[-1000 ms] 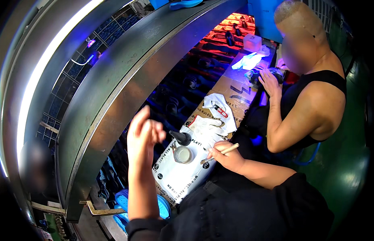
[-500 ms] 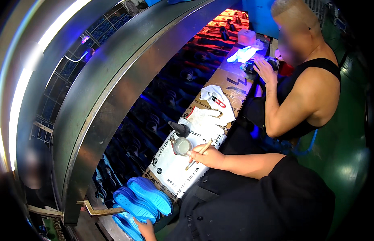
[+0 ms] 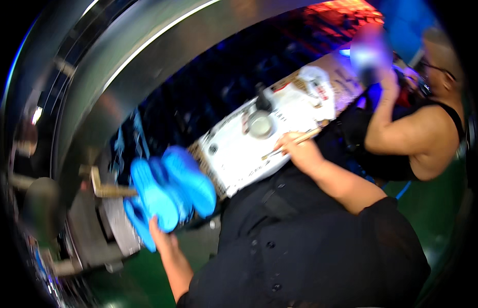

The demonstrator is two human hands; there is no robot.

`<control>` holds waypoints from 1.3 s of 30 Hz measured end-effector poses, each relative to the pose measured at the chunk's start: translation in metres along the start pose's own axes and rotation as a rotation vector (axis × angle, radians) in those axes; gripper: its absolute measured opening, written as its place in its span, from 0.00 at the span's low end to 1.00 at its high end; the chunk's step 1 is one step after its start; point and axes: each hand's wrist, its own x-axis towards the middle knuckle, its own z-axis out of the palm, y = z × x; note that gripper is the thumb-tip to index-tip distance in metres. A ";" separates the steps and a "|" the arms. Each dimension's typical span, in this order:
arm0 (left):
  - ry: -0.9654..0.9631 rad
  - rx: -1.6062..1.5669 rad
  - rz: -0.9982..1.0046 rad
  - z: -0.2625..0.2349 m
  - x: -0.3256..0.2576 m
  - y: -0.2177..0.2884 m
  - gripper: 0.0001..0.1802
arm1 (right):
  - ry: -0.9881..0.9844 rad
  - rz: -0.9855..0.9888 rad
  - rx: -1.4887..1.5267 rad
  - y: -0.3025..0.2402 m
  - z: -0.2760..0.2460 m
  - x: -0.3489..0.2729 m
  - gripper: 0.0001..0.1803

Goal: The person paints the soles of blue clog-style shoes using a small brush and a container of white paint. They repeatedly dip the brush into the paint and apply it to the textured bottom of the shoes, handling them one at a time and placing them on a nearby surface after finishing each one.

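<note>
Several blue shoe soles (image 3: 190,179) lie bunched at the near left end of the work surface. My left hand (image 3: 164,238) is closed on the heel end of a light blue sole (image 3: 154,195), its thumb on top and the other fingers hidden underneath. My right hand (image 3: 298,149) pinches a thin brush (image 3: 306,135) by its pale handle, the tip pointing down and left over a white printed sheet (image 3: 233,164). Just beyond that hand stands a round cup (image 3: 260,124) with greyish contents. Behind the cup is a dark bottle with a tapered top (image 3: 263,97).
A curved metal housing (image 3: 162,56) arches over a dark conveyor (image 3: 213,77) with a red glow at its far end. White cloths (image 3: 318,84) lie past the cup. A co-worker (image 3: 418,133) sits at the right, hands raised. A bent bracket (image 3: 108,190) juts beside the soles.
My view has swung, blurring the picture. My left hand now has its thumb over the light blue sole's heel. The brush stays in my right hand. The co-worker's hands are higher.
</note>
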 end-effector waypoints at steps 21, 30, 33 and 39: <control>-0.539 0.391 0.373 0.168 -0.092 -0.010 0.21 | -0.314 -0.781 -0.378 -0.061 0.051 -0.015 0.13; -0.555 0.414 0.387 0.164 -0.091 -0.007 0.20 | -0.229 -0.837 -0.423 -0.045 0.047 -0.008 0.10; -0.573 0.496 0.468 0.159 -0.084 -0.014 0.23 | -0.246 -0.836 -0.352 -0.051 0.051 -0.010 0.11; -0.507 0.485 0.438 0.161 -0.090 -0.012 0.22 | -0.282 -0.861 -0.446 -0.050 0.057 -0.009 0.10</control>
